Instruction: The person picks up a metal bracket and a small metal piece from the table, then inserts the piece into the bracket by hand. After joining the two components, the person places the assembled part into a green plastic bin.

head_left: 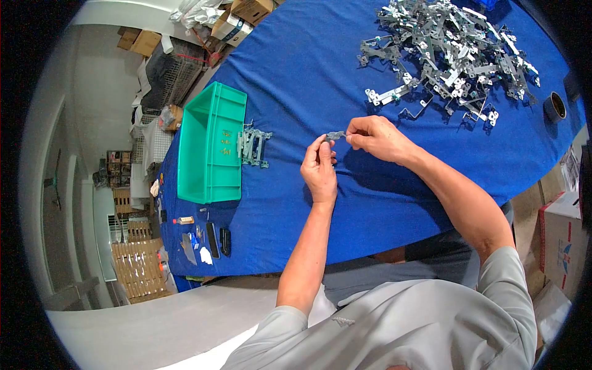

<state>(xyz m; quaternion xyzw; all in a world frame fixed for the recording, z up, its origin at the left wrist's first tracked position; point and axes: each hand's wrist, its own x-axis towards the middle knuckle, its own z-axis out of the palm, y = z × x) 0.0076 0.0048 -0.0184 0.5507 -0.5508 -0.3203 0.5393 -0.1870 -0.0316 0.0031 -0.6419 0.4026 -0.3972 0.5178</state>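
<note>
A small grey metal bracket (335, 135) is held between both hands above the blue cloth-covered table (296, 74). My left hand (319, 169) pinches its left end with the fingertips. My right hand (377, 137) grips its right end. A big heap of similar metal brackets (447, 52) lies at the far right of the table, beyond my right hand. A small stack of brackets (254, 147) rests beside a green plastic bin (209, 145) to the left of my left hand.
A roll of tape (555, 106) sits at the table's right edge. Small tools and dark objects (209, 237) lie near the left corner. Cardboard boxes (558, 240) stand on the floor at right, and more boxes (237, 18) beyond the table.
</note>
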